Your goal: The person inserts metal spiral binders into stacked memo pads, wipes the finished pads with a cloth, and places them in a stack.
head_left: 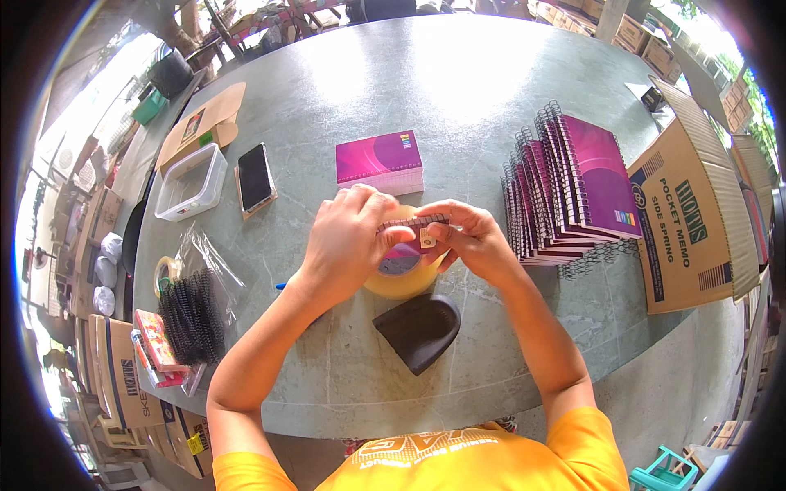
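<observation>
Between my hands is a small purple memo pad seen nearly edge-on, with a row of holes or coil loops along its edge (438, 218). My left hand (348, 237) grips its left end with the thumb across it. My right hand (473, 237) pinches the other end near a small pale label. Below the pad stands a big roll of yellowish clear tape (405, 285), partly hidden by the hands. A dark curved block (419, 329) lies nearer me. Just beyond the hands sits a stack of purple memo pads (379, 155).
Spiral-bound purple notebooks (565, 188) are piled at right beside an open cardboard box (696, 221). At left lie black spiral coils (192, 315), a small tape roll (166, 272), a clear plastic tub (192, 182) and a phone (255, 177). A blue pen tip shows by my left forearm.
</observation>
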Available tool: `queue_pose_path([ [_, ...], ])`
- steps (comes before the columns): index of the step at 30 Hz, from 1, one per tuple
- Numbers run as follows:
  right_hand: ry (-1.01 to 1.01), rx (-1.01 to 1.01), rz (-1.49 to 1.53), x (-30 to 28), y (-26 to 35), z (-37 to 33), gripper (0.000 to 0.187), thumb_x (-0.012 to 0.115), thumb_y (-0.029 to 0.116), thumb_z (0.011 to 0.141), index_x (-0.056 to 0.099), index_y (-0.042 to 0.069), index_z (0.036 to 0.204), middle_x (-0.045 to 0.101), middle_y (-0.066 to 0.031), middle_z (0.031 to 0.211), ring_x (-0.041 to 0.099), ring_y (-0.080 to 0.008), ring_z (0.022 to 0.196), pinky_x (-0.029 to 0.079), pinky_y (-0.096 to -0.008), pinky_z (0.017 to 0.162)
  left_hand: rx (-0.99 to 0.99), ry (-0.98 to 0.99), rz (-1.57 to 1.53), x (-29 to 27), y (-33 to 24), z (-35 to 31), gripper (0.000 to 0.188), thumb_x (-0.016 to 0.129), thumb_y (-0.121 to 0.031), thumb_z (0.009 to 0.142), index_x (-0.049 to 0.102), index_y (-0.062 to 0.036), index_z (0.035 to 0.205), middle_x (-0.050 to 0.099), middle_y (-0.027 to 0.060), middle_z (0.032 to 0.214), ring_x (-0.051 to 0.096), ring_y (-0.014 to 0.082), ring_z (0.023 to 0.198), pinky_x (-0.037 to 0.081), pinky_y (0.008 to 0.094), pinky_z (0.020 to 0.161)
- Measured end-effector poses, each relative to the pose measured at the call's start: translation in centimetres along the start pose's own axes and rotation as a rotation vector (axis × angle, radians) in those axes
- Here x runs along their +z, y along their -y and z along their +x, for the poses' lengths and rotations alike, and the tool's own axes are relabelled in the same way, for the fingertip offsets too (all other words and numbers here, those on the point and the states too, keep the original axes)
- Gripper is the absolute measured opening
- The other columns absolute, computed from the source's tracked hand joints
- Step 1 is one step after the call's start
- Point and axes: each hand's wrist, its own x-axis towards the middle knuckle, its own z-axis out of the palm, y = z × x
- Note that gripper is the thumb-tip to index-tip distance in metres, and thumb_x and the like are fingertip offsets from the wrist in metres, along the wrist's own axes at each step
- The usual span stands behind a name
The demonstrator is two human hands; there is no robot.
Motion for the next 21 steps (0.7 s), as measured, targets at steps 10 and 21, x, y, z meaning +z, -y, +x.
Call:
queue_pose_path([
  [10, -0.012, 0.062, -0.284, 0.3, 0.5, -0.2, 0.025, 0.059, 0.018, 0.091, 0.058, 0.006, 0.114, 0.067, -0.0039, 0.089, 0.064, -0.0085, 0.069, 0.051, -0.0225, 0.057, -0.012, 0.152, -0.121, 0.5, -0.6, 0.6, 0.017, 0.061, -0.018, 0.086, 0.061, -0.0045, 0.096, 0.062, 0.0143, 0.086, 0.058, 0.0327, 0.084, 0.046, 0.0413, 0.075],
  [21, -0.019, -0.018, -0.418, -0.2, -0.2, -0.1, 0.016, 0.054, 0.011, 0.093, 0.063, -0.002, 0.094, 0.067, -0.0037, 0.080, 0.064, -0.0089, 0.068, 0.054, -0.0246, 0.060, 0.118, 0.070, -0.174, 1.7, -1.3, 1.2, 0.025, 0.065, -0.011, 0.077, 0.056, -0.0026, 0.100, 0.060, 0.0136, 0.090, 0.057, 0.0320, 0.086, 0.043, 0.0424, 0.077],
])
